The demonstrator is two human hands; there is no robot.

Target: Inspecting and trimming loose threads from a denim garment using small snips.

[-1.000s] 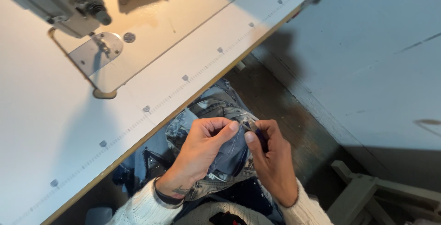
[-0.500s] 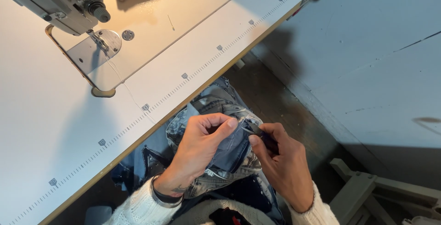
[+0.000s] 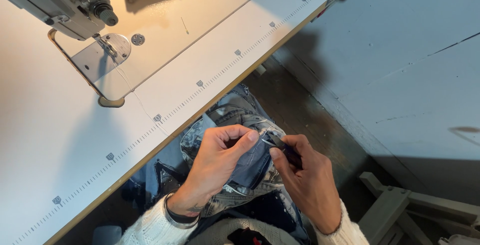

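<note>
Below the surface (image 3: 210, 60) edge, the left hand (image 3: 217, 167) pinches folded denim fabric (image 3: 250, 162); the right hand (image 3: 305, 185) grips a small dark tool (image 3: 280, 144) against it; a sewing machine (image 3: 60, 0) stands above.

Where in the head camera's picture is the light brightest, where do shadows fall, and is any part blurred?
Head view: brightest, warm light on the table beneath the sewing machine; the machine's soft shadow spreads over the tabletop on the picture's left; left hand, right hand and denim lie in dimmer, even light; the small dark tool is slightly soft.
</note>
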